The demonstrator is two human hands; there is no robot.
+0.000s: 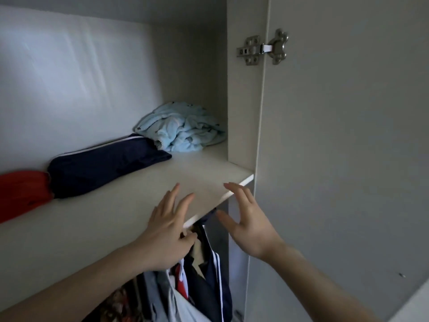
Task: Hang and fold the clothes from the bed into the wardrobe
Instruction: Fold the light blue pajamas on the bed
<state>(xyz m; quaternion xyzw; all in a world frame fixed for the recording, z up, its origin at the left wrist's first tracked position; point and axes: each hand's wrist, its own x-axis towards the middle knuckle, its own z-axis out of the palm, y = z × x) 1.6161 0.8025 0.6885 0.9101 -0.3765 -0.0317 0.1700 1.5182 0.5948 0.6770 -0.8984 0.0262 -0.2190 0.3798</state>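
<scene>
Both forearms reach up toward the shelf [130, 219]. The left hand [168, 231] has fingers spread over the shelf's front edge, holding nothing. The right hand [247, 225], also spread and released, hovers just off that edge. On the shelf lie a folded navy garment [104, 163], long axis along the shelf, a red one [22, 194] left of it, and a crumpled blue towel [183, 127] behind. Hanging clothes [204, 280] sit below the shelf.

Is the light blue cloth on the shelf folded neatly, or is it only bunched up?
Bunched up. The light blue cloth lies in a rumpled heap with irregular creases, unlike the flat folded navy garment beside it on the shelf.
</scene>
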